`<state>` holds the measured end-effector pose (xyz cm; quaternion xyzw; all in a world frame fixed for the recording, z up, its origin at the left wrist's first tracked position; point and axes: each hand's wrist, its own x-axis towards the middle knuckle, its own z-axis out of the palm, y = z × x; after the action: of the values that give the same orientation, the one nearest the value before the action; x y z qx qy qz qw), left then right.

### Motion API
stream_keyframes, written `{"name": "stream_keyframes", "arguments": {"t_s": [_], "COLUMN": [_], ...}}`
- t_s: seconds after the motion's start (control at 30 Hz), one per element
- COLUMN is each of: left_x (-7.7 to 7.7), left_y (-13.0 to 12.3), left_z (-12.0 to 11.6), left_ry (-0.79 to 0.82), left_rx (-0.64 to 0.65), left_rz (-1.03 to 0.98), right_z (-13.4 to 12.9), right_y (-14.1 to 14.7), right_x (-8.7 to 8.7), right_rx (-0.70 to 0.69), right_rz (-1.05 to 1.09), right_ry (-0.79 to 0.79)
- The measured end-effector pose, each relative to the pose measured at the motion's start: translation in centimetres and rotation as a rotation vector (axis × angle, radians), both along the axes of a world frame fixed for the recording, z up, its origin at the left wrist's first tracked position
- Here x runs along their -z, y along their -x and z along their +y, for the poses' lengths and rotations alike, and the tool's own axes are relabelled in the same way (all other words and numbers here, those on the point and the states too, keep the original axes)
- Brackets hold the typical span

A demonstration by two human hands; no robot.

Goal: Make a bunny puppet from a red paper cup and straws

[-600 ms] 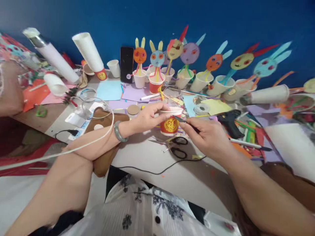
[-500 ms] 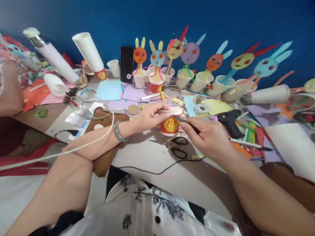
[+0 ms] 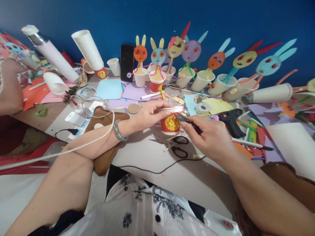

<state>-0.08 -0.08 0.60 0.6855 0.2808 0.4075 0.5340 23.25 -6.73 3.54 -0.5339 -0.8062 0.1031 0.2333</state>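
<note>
A red paper cup with a gold print and white rim is held upright over the table. My left hand is closed around its rim, thumb in front and fingers behind. My right hand grips a dark utility knife, its tip touching or very near the cup's wall just below the rim. Under the cup lie black-handled scissors, spread apart.
Several paper cups with rabbit-faced figures line the back wall. A black glue gun lies at right among markers and scraps. A white cable crosses my left forearm. Another person's arm shows at far left.
The knife has turned slightly in my right hand, so more of it shows against the cup. The cup has tipped a little, and its opening now shows less.
</note>
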Motion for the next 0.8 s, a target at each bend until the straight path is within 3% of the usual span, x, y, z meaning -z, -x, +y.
{"name": "stream_keyframes", "arguments": {"t_s": [0.23,0.8], "left_x": [-0.27,-0.15], "left_y": [-0.18,-0.45], "left_z": [-0.26,-0.57], "left_ry": [0.063,0.081], "left_rx": [0.063,0.006], "left_rz": [-0.003,0.002], "right_z": [-0.19,-0.59], "right_y": [0.01,-0.23], "right_x": [0.01,0.3], "right_rx": [-0.016,0.007], "right_rz": [-0.022,-0.145], "right_ry": [-0.007,-0.092]}}
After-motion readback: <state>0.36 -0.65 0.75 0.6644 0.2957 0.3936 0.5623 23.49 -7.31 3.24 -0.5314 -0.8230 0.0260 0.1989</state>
